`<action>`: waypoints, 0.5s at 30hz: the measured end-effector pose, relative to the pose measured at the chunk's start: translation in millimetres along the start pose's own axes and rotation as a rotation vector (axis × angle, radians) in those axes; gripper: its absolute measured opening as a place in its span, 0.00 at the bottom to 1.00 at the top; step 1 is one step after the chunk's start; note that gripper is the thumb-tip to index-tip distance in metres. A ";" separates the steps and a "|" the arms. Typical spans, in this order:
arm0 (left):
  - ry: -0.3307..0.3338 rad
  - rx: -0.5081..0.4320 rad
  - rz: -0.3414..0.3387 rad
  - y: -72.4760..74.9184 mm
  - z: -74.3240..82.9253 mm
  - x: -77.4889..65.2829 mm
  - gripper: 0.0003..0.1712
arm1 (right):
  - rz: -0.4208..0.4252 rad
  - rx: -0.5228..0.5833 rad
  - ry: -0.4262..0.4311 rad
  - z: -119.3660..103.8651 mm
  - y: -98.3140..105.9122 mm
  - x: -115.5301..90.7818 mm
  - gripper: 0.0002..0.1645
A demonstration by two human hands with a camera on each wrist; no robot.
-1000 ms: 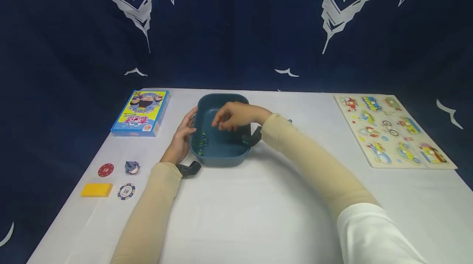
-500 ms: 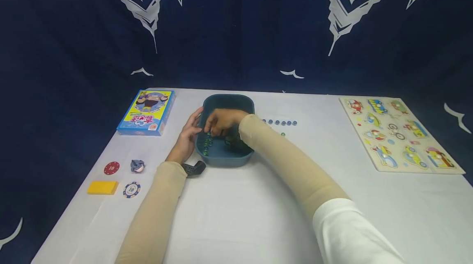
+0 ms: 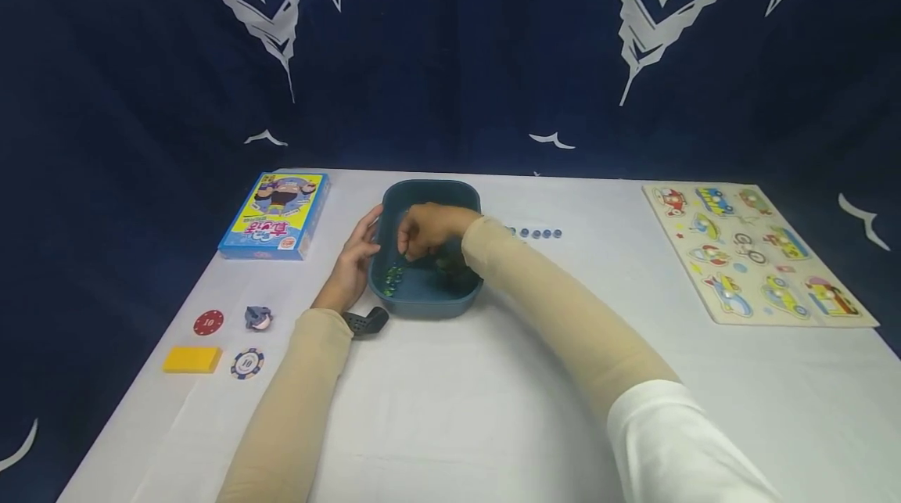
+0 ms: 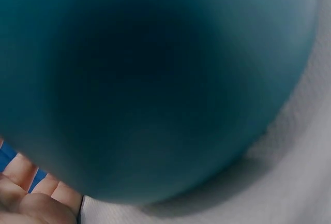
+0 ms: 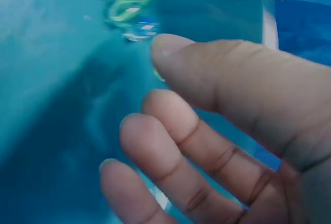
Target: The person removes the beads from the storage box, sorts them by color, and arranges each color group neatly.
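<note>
A dark teal bin (image 3: 426, 307) stands on the white table. Several clear green and blue glass marbles (image 3: 393, 281) lie together at its left side; in the right wrist view, marbles (image 5: 126, 12) appear beyond the thumb. My left hand (image 3: 348, 268) rests along the bin's left outer wall, its thumb near the rim. My right hand (image 3: 431, 231) is inside the bin, above and right of the marbles, with bent fingers. A sliver of a greenish marble (image 5: 159, 75) shows under the right thumb's tip, pinched there; the index finger is mostly hidden. The bin's blurred wall (image 4: 134, 89) fills the left wrist view.
A row of blue marbles (image 3: 542, 234) lies right of the bin, partly hidden by the right sleeve. At left are a game box (image 3: 273, 213), red chip (image 3: 208, 322), shark toy (image 3: 258, 318), yellow block (image 3: 192, 360) and blue-white chip (image 3: 247, 364). A picture puzzle board (image 3: 756, 256) lies right.
My right hand went down to the marbles in the bin, then rose slightly to the right with a marble. My left hand stays at the bin's wall. The head view shifted a little.
</note>
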State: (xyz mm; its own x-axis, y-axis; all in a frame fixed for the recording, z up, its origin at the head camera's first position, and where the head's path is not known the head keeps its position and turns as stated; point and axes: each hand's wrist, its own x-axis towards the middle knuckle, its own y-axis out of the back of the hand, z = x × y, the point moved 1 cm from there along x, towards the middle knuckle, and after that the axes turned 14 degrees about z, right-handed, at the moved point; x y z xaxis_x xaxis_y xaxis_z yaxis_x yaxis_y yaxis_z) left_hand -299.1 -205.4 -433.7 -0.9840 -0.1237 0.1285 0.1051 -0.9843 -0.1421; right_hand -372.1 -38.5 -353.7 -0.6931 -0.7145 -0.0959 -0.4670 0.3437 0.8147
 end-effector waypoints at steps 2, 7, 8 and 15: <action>0.004 0.005 -0.002 0.0 0.0 -0.3 0.47 | 0.034 0.026 0.047 2.6 8.8 -9.3 0.05; 0.016 0.011 0.004 -0.2 0.5 -1.7 0.47 | 0.100 0.204 0.169 16.9 28.3 -39.3 0.11; 0.015 0.014 0.005 -0.3 0.7 -1.9 0.47 | 0.111 0.245 0.187 21.0 31.4 -46.4 0.12; 0.001 0.019 0.005 -0.1 -0.1 -1.8 0.47 | 0.255 0.379 0.188 56.3 44.7 -98.9 0.13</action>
State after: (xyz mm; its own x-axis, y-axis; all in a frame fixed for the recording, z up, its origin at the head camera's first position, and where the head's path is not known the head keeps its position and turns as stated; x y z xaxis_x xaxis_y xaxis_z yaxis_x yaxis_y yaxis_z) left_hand -297.4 -205.0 -434.0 -0.9836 -0.1289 0.1265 0.1133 -0.9858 -0.1239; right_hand -355.3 81.9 -340.0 -0.7165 -0.6642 0.2132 -0.4864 0.6948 0.5297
